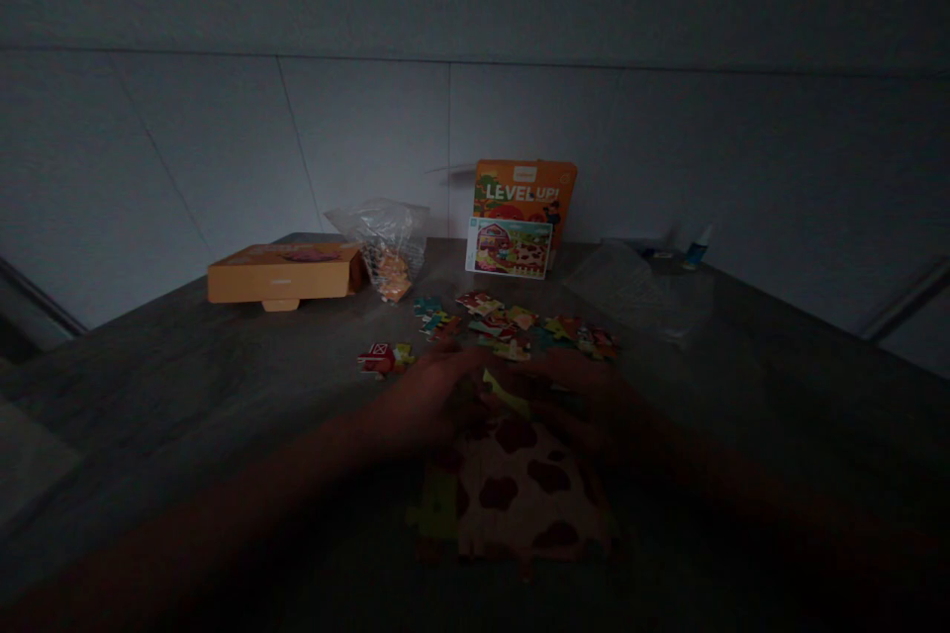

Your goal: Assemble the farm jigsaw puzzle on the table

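The scene is very dark. A partly joined jigsaw with a cow-spot pattern lies on the grey table in front of me. My left hand and my right hand rest at its far edge, close together. Between them sits a yellow-green piece; both hands touch it, and which one grips it I cannot tell. Several loose coloured pieces lie just beyond my fingers. A red piece lies to the left.
An orange puzzle box lid reading LEVEL UP leans on the wall with a picture card. An orange box tray and a clear bag of pieces stand back left. Clear plastic lies back right.
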The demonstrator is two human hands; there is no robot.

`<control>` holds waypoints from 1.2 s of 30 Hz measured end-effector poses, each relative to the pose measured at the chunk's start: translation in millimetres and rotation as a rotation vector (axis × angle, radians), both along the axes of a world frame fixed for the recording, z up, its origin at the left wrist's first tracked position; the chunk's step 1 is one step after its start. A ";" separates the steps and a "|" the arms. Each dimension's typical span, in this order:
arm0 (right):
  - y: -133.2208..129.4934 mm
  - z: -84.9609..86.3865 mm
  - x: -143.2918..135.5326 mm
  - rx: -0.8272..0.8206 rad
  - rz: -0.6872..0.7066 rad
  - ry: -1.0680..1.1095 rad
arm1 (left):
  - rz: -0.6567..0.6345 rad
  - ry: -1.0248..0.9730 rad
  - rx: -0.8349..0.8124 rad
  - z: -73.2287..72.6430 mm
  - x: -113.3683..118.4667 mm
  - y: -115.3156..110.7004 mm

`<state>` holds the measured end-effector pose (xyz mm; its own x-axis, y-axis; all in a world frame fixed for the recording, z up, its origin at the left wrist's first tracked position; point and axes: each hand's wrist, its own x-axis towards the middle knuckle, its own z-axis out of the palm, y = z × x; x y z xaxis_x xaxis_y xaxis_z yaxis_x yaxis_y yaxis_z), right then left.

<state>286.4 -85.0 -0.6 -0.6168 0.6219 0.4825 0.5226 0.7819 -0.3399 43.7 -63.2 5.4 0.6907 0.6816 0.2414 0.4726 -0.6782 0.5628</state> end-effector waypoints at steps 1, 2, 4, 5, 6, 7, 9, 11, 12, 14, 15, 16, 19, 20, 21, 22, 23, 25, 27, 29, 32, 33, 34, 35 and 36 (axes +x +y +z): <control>0.3 -0.6 0.3 0.001 0.004 0.006 | -0.005 0.000 0.003 -0.1 -0.3 -0.4; 0.7 -1.5 0.8 0.000 0.004 0.011 | -0.014 -0.015 0.007 -0.5 -0.7 -0.8; 1.7 -4.0 1.9 0.010 -0.021 0.032 | -0.031 -0.083 0.023 -1.5 -1.6 -1.0; 2.3 -5.2 2.6 0.015 -0.053 0.043 | -0.025 -0.123 0.035 -2.0 -2.1 -0.6; 3.1 -6.1 3.1 0.017 -0.092 0.051 | -0.002 -0.159 0.056 -2.2 -2.5 0.2; 4.0 -6.8 3.6 0.018 -0.132 0.057 | 0.042 -0.181 0.077 -2.3 -2.8 1.6; 6.2 -6.9 4.6 0.005 -0.201 0.056 | 0.177 -0.184 0.098 -1.8 -3.3 6.3; 8.3 -6.1 5.5 -0.015 -0.238 0.041 | 0.356 -0.179 0.066 -1.6 -4.4 13.2; 9.2 -5.6 6.0 -0.020 -0.248 0.035 | 0.445 -0.184 0.036 -1.9 -5.3 17.3; 10.7 -4.8 7.1 -0.030 -0.263 0.021 | 0.583 -0.207 -0.009 -3.3 -8.3 25.9; 11.3 -4.7 7.7 -0.033 -0.270 0.015 | 0.631 -0.214 -0.012 -4.4 -10.3 29.9; 11.9 -4.6 8.2 -0.034 -0.277 0.008 | 0.669 -0.214 -0.010 -5.5 -12.6 33.7; 13.8 -4.7 9.5 -0.020 -0.291 -0.008 | 0.760 -0.184 0.006 -8.0 -19.3 41.9; 14.4 -4.8 9.7 -0.016 -0.294 -0.013 | 0.784 -0.165 0.002 -8.2 -21.2 43.3; 14.9 -4.8 9.9 -0.017 -0.295 -0.021 | 0.797 -0.141 -0.002 -8.1 -22.6 44.1; 15.3 -4.9 10.0 -0.016 -0.301 -0.026 | 0.809 -0.113 -0.006 -7.7 -23.6 44.3; 15.7 -5.0 10.1 -0.014 -0.308 -0.031 | 0.818 -0.082 -0.009 -7.1 -24.3 43.9; 16.1 -5.8 10.2 -0.002 -0.321 -0.034 | 0.844 -0.026 -0.009 -5.7 -24.7 42.3; 16.4 -6.7 10.4 0.013 -0.322 -0.027 | 0.890 0.028 -0.001 -4.3 -24.3 40.1; 16.8 -7.5 10.6 0.019 -0.318 -0.023 | 0.938 0.082 0.010 -3.0 -23.5 38.3; 17.2 -7.9 10.8 0.023 -0.318 -0.025 | 0.986 0.143 0.015 -0.6 -22.9 36.7; 17.3 -7.9 10.9 0.027 -0.318 -0.026 | 0.996 0.153 0.006 0.1 -22.9 36.4; 17.3 -7.8 10.9 0.032 -0.319 -0.024 | 1.001 0.161 -0.008 0.7 -23.0 36.2; 17.3 -7.8 10.9 0.037 -0.321 -0.023 | 1.005 0.170 -0.021 1.1 -23.2 36.1; 17.2 -7.8 10.9 0.038 -0.324 -0.021 | 1.006 0.182 -0.032 1.0 -23.3 36.0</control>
<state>297.3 -67.8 -8.5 -0.3999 0.7691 0.4985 0.7530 0.5858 -0.2998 20.4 -27.2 6.4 -0.1804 0.9702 0.1616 0.8950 0.0938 0.4361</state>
